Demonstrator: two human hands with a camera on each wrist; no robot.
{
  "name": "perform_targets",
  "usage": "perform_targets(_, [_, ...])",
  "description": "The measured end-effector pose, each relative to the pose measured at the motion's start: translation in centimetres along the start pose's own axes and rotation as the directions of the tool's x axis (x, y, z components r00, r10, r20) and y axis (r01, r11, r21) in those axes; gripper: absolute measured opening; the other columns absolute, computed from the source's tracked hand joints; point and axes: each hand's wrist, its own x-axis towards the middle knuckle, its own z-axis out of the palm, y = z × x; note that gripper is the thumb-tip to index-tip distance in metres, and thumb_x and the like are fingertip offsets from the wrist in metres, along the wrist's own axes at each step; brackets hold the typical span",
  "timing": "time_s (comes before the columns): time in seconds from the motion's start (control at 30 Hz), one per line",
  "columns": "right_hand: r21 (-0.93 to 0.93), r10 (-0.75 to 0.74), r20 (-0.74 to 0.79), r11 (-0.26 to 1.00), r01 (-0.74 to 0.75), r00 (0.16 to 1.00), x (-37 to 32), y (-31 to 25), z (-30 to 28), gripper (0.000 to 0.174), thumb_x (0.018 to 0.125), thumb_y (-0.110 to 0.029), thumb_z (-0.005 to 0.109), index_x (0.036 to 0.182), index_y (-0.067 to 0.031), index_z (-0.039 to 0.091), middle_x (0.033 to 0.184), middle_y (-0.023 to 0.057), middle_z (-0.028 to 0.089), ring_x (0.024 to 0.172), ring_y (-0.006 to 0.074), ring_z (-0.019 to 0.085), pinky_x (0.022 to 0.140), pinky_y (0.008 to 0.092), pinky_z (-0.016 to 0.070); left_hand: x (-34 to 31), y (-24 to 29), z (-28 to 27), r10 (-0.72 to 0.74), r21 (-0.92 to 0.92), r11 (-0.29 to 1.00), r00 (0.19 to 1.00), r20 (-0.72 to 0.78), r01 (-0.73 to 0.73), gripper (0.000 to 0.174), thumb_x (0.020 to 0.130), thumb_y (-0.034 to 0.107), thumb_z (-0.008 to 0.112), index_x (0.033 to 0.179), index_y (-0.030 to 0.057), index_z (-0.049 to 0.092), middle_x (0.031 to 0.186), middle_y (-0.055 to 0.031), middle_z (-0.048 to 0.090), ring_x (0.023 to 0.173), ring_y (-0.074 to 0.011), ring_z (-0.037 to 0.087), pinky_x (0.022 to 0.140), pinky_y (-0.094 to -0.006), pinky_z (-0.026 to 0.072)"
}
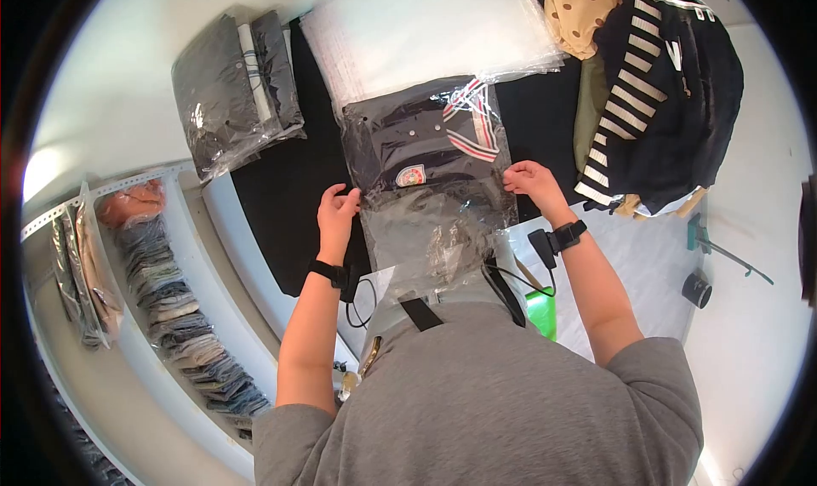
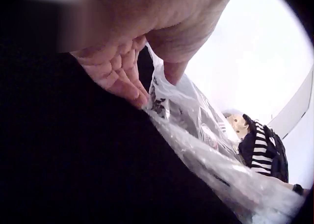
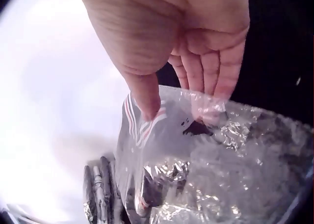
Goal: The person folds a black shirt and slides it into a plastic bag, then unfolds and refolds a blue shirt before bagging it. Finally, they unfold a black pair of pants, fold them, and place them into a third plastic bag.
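Note:
A folded dark polo shirt (image 1: 396, 141) with a red-and-white striped collar and a round badge lies inside a clear plastic bag (image 1: 400, 226) on the black table surface. At the bag's left edge, my left hand (image 1: 338, 218) pinches the film between thumb and fingertips. My right hand (image 1: 534, 185) grips the opposite edge; in the right wrist view its thumb (image 3: 147, 104) is on the near side of the film and the fingers show through behind it. The bag's lower part, wrinkled and without cloth, reaches toward my body.
Beyond the shirt lies a stack of clear plastic bags (image 1: 434, 26). Bagged dark garments (image 1: 225, 94) sit at the back left. Loose clothes, including a dark striped garment (image 1: 681, 94), are heaped at the right. A shelf of folded clothes (image 1: 162, 273) stands left of the table.

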Motion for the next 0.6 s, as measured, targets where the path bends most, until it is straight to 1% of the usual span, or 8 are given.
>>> perform_targets(0.07, [0.067,0.054,0.114,0.996,-0.062,0.992,-0.1,-0.7,1.0,0.028,0.078,-0.018,0.072,0.090,0.0009,0.056,0.074,0.0076,0.064,0.068,0.0109,0.061,0.062,0.0224,0.0462,0.6,0.4,-0.2,-0.053,0.004,0.999,0.986,0.157,0.053,0.034,0.084,0.023,0.068,0.103,-0.0037,0.059,0.081,-0.0047,0.064,0.068,-0.0092,0.058,0.062,-0.0220,0.0453])
perform_targets(0.23, [-0.107,0.004,0.119,0.994,0.008,0.993,1.1,-0.4,2.2,0.024,0.076,-0.013,0.072,0.088,-0.0004,0.055,0.073,0.0067,0.064,0.064,0.0106,0.060,0.058,0.0221,0.0449,1.5,1.2,-0.3,-0.054,0.066,0.997,0.965,0.255,0.038,0.029,0.075,0.018,0.075,0.088,-0.0053,0.062,0.075,-0.0057,0.064,0.064,-0.0110,0.058,0.059,-0.0241,0.0460])
perform_targets(0.3, [-0.151,-0.004,0.071,0.988,0.014,0.997,1.5,0.0,2.6,0.023,0.077,-0.012,0.071,0.089,-0.0003,0.055,0.072,0.0063,0.063,0.063,0.0109,0.060,0.057,0.0222,0.0444,1.7,1.1,-0.2,0.017,0.379,0.917,0.964,0.265,-0.120,0.028,0.072,0.019,0.075,0.079,-0.0045,0.063,0.068,-0.0082,0.063,0.061,-0.0152,0.060,0.057,-0.0285,0.0459])
perform_targets(0.37, [0.088,0.155,0.031,0.984,-0.158,0.987,1.8,0.2,2.6,0.019,0.080,-0.012,0.068,0.088,-0.0003,0.056,0.072,0.0062,0.063,0.062,0.0116,0.060,0.054,0.0223,0.0439,1.6,1.1,0.1,0.038,0.477,0.866,0.970,0.241,-0.153,0.028,0.072,0.020,0.074,0.078,-0.0041,0.063,0.068,-0.0075,0.062,0.060,-0.0152,0.057,0.056,-0.0290,0.0442])
perform_targets(0.43, [0.120,0.159,0.019,0.980,-0.160,0.987,1.8,0.3,2.8,0.017,0.082,-0.012,0.065,0.090,-0.0005,0.055,0.074,0.0066,0.063,0.063,0.0119,0.061,0.053,0.0221,0.0440,1.1,1.3,0.7,0.104,0.561,0.803,0.975,0.198,-0.200,0.027,0.072,0.022,0.073,0.073,-0.0028,0.062,0.063,-0.0074,0.058,0.057,-0.0170,0.054,0.055,-0.0318,0.0423])
perform_targets(0.53, [0.253,0.170,0.005,0.953,-0.166,0.985,0.8,-0.2,2.4,0.016,0.086,-0.013,0.060,0.096,-0.0016,0.054,0.077,0.0072,0.063,0.064,0.0128,0.061,0.053,0.0224,0.0449,0.4,1.1,0.3,0.184,0.621,0.714,0.942,0.280,-0.324,0.022,0.077,0.019,0.068,0.083,-0.0018,0.062,0.076,-0.0102,0.062,0.064,-0.0205,0.057,0.059,-0.0319,0.0440])
perform_targets(0.57, [0.354,0.175,0.006,0.920,-0.165,0.985,0.3,-0.3,2.3,0.017,0.088,-0.013,0.058,0.100,-0.0025,0.053,0.079,0.0074,0.064,0.065,0.0133,0.062,0.054,0.0228,0.0457,0.0,0.7,-0.1,0.182,0.620,0.716,0.942,0.280,-0.322,0.022,0.077,0.019,0.068,0.083,-0.0018,0.062,0.076,-0.0102,0.062,0.064,-0.0205,0.057,0.059,-0.0319,0.0440])
perform_targets(0.6, [0.353,0.175,0.006,0.921,-0.166,0.984,0.1,0.5,1.6,0.017,0.088,-0.013,0.058,0.100,-0.0025,0.053,0.079,0.0074,0.064,0.065,0.0133,0.062,0.054,0.0228,0.0457,-0.6,-0.1,-0.6,0.270,0.493,0.798,0.937,0.222,-0.347,0.023,0.078,0.016,0.066,0.094,-0.0002,0.060,0.091,-0.0133,0.061,0.079,-0.0248,0.058,0.068,-0.0334,0.0451])
